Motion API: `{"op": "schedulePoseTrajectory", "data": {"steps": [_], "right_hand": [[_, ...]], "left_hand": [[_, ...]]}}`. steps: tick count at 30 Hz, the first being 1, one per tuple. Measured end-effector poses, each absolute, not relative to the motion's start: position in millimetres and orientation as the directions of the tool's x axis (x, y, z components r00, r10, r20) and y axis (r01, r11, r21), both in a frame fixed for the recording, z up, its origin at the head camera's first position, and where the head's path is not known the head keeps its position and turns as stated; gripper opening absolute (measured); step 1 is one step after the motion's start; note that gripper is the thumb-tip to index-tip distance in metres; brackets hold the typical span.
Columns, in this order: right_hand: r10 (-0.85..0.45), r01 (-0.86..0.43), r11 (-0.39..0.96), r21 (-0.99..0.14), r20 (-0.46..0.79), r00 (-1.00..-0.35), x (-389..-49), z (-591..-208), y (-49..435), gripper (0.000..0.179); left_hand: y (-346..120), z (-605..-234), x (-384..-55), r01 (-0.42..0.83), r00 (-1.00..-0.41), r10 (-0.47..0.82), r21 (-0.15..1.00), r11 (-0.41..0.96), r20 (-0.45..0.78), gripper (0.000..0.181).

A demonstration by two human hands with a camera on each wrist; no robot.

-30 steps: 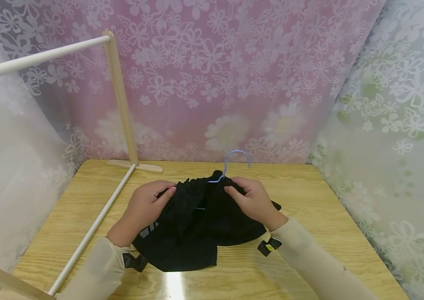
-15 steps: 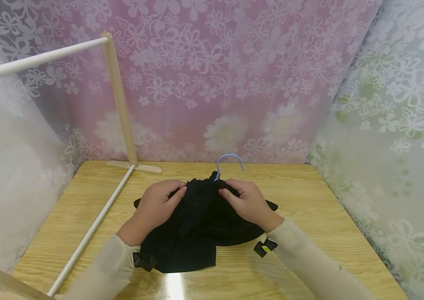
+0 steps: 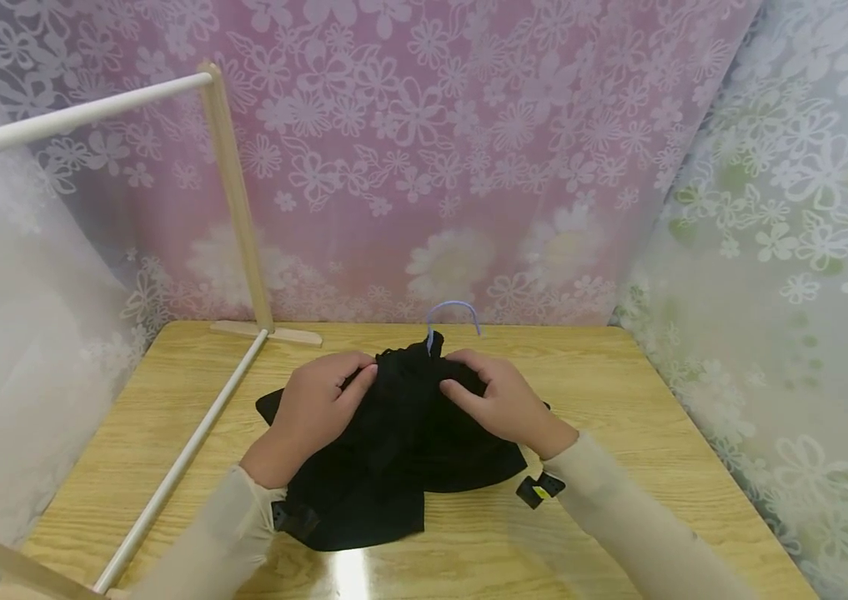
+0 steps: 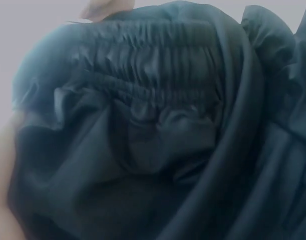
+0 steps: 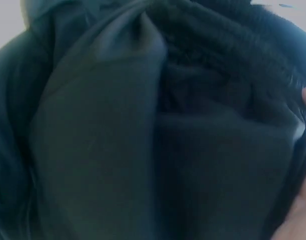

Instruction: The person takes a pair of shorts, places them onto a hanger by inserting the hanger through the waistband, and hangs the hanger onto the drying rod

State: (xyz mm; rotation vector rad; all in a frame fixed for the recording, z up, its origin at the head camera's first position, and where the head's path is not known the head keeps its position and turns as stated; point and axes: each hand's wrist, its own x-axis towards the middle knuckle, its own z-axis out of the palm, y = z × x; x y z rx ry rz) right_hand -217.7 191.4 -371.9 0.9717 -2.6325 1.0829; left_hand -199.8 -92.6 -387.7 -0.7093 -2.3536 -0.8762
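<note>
A pair of black shorts [image 3: 393, 450] is bunched over a blue wire hanger [image 3: 454, 303], whose hook sticks up above the waistband. My left hand [image 3: 322, 404] pinches the waistband on the left between thumb and fingers. On the other side my right hand [image 3: 502, 400] grips the cloth just right of the hook, thumb in front. In the left wrist view the gathered elastic waistband [image 4: 147, 65] shows close up. Folded dark cloth of the shorts [image 5: 102, 125] fills the right wrist view, with part of my right hand [image 5: 298, 215] at its edge. The hanger's body is hidden inside the shorts.
A rack with a white top bar [image 3: 78, 117], a wooden post [image 3: 232, 200] and a white lower bar [image 3: 183, 458] stands on the left of the wooden table [image 3: 619, 500]. Flowered curtains [image 3: 424, 167] enclose the back and sides.
My left hand has moved right, toward the hook, drawing the waistband in. The hook has shifted left, and the blue wire seen through the waist opening is now covered.
</note>
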Motion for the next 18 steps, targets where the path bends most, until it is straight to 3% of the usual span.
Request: {"op": "schedulePoseTrajectory", "data": {"steps": [4, 12, 18], "right_hand": [[-0.477, -0.556, 0.555, -0.619, 0.311, -0.822, -221.5, -365.7, 207.9, 0.038], [-0.442, -0.519, 0.548, -0.656, 0.301, -0.845, -233.8, -374.9, 235.0, 0.018], [-0.473, -0.541, 0.478, -0.692, 0.316, -0.822, -235.3, -379.8, 232.4, 0.020]], "left_hand": [[-103.1, -382.2, -203.1, 0.621, -0.707, 0.244, 0.419, 0.662, 0.663, 0.012], [-127.4, -380.0, -206.6, 0.575, -0.730, 0.152, 0.478, 0.664, 0.667, 0.011], [-125.9, -381.5, -205.4, 0.591, -0.720, 0.172, 0.463, 0.661, 0.673, 0.011]]}}
